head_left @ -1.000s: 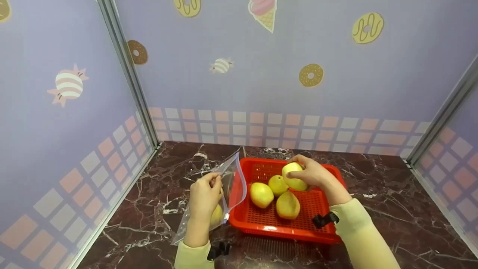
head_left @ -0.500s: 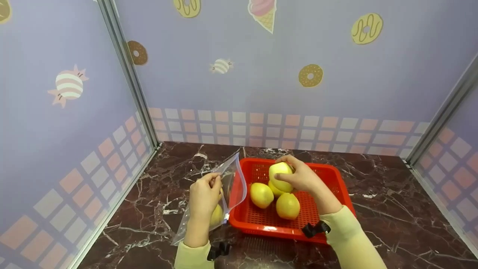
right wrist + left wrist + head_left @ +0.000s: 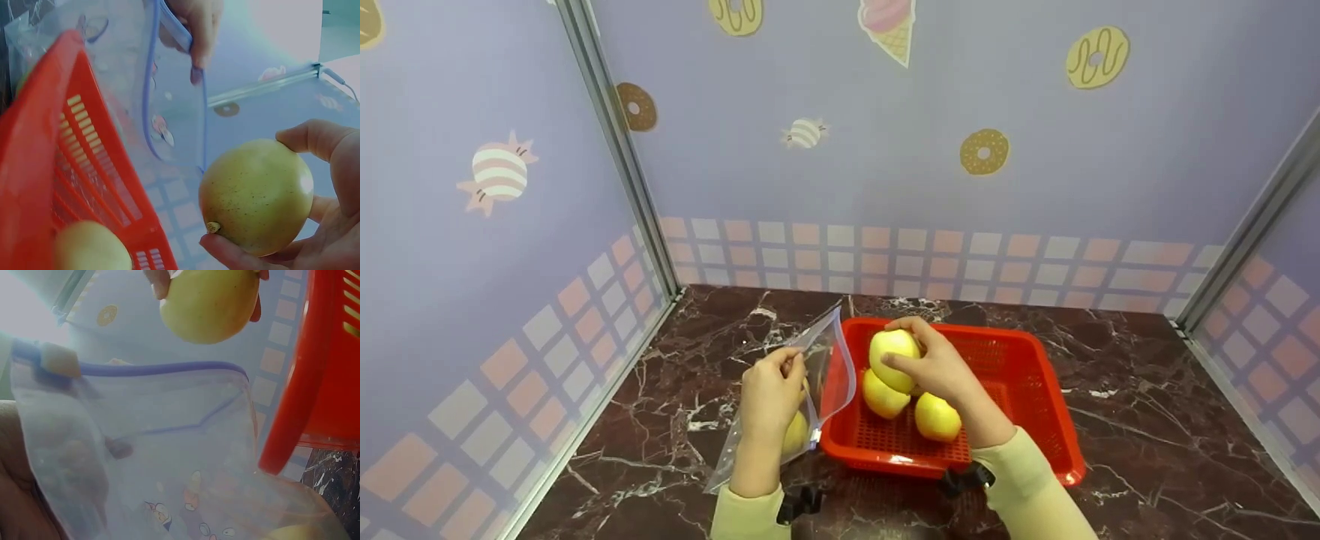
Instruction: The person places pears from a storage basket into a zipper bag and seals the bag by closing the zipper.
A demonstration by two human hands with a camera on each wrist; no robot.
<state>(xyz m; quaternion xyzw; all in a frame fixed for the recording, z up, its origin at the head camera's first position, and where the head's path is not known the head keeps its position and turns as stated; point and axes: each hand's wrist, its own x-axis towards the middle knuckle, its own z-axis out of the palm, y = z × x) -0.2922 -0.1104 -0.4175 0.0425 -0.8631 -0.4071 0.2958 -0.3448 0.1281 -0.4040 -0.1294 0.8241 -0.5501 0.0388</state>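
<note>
My left hand [image 3: 769, 401] pinches the edge of a clear zip bag [image 3: 169, 399] with a purple zip strip and a slider, its mouth spread apart. A yellow fruit [image 3: 795, 433] shows inside the bag. My right hand [image 3: 943, 375] grips a smooth, round yellow fruit [image 3: 256, 197] with a short stem stub. It holds this fruit above the left part of a red plastic basket [image 3: 1054, 412], to the right of the bag's mouth. Beneath it in the basket lie another yellow fruit [image 3: 883, 399] and one more [image 3: 937, 418]; a further one is mostly hidden behind my right hand.
The basket stands on a dark red marbled tabletop [image 3: 1132, 390], its left rim close against the bag. Purple printed panels [image 3: 915, 187] enclose the back and both sides. A black camera mount sits on each wrist.
My right hand has carried its fruit leftward over the basket, nearer the bag. The basket's right side has swung slightly toward the front right. My left hand and the bag have stayed put.
</note>
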